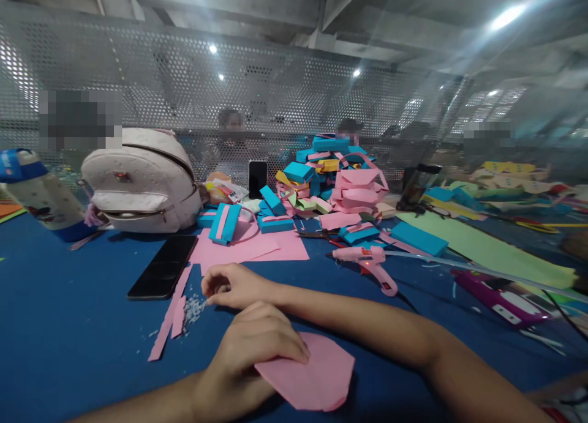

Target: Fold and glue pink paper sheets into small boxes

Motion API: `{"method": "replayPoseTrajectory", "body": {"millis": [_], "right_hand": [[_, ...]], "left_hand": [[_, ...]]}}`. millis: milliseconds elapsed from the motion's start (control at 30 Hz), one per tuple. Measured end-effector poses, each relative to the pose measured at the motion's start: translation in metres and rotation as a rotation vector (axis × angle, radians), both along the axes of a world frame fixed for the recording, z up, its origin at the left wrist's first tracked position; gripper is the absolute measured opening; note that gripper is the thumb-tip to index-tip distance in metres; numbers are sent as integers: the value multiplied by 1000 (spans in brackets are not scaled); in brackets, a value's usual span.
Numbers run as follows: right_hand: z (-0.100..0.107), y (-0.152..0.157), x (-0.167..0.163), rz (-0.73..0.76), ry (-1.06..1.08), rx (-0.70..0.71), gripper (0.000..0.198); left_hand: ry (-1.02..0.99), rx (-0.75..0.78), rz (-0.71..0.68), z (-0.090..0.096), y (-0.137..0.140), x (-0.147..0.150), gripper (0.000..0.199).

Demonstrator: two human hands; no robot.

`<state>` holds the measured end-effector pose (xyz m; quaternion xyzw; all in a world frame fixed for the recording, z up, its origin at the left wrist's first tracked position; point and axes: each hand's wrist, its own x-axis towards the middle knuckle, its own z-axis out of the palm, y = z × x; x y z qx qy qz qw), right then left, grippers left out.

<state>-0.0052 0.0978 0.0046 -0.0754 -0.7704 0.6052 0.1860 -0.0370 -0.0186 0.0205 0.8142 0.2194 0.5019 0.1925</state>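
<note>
My left hand [257, 355] is closed on a folded pink paper piece [316, 374] with angled corners, its fingers over the upper left edge and its palm behind. Beyond it, my right hand [241, 285] reaches across to the left, low over the blue table. Its fingers are loosely curled, a gap shows between them and the thumb, and I see nothing held there. Close to its fingertips lies a scatter of small white bits [195, 308]. Beside those bits are narrow pink paper strips [168, 325]. A pink glue gun [367, 261] lies past my right forearm.
A black phone [163, 269] lies left of pink sheets [289, 245]. Farther back are a white backpack [142, 184], a bottle [46, 196], an upright phone [258, 179] and a heap of blue and pink paper boxes [331, 184]. At right sits a purple device [500, 297].
</note>
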Motion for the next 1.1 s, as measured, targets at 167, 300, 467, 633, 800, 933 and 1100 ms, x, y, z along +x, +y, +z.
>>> {"method": "replayPoseTrajectory", "body": {"millis": [167, 300, 467, 633, 800, 933, 1100], "right_hand": [[2, -2, 0, 9, -24, -27, 19], [3, -3, 1, 12, -33, -27, 22], [3, -3, 2, 5, -36, -29, 27], [2, -1, 1, -2, -32, -28, 28], [0, 0, 0, 6, -32, -22, 29], [1, 0, 1, 6, -28, -15, 27], [4, -1, 2, 6, -14, -13, 24]], "left_hand": [[-5, 3, -2, 0, 0, 0, 18], [-8, 5, -6, 0, 0, 0, 18], [3, 4, 2, 0, 0, 0, 19], [-2, 14, 3, 1, 0, 0, 18], [10, 17, 6, 1, 0, 0, 19], [0, 11, 4, 1, 0, 0, 20], [2, 8, 3, 0, 0, 0, 20]]}}
